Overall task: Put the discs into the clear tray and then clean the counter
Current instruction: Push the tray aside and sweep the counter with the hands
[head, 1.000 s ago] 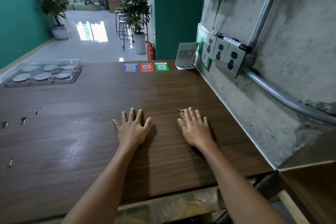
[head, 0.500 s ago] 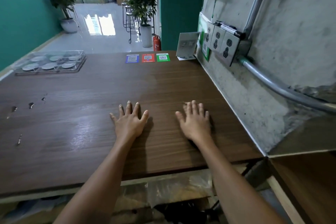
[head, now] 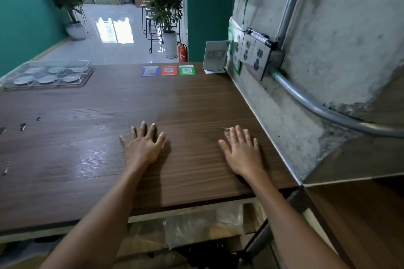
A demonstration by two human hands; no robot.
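The clear tray [head: 87, 70] stands at the far left of the brown wooden counter [head: 196, 105], with several grey discs [head: 46, 79] lying inside it. My left hand [head: 142, 146] rests flat on the counter near the middle, fingers spread, holding nothing. My right hand [head: 242, 150] lies flat to its right, close to the wall, fingers apart. A small brown scrap [head: 226, 129] shows at its fingertips.
Small dark marks [head: 23, 126] dot the counter's left side. Three coloured QR cards [head: 168, 70] and a white sign stand [head: 215, 55] sit at the far edge. A concrete wall with sockets [head: 253, 54] and a metal pipe [head: 306, 102] borders the right.
Both hands stay flat on the counter. The camera has shifted slightly, so the view is framed a little differently.
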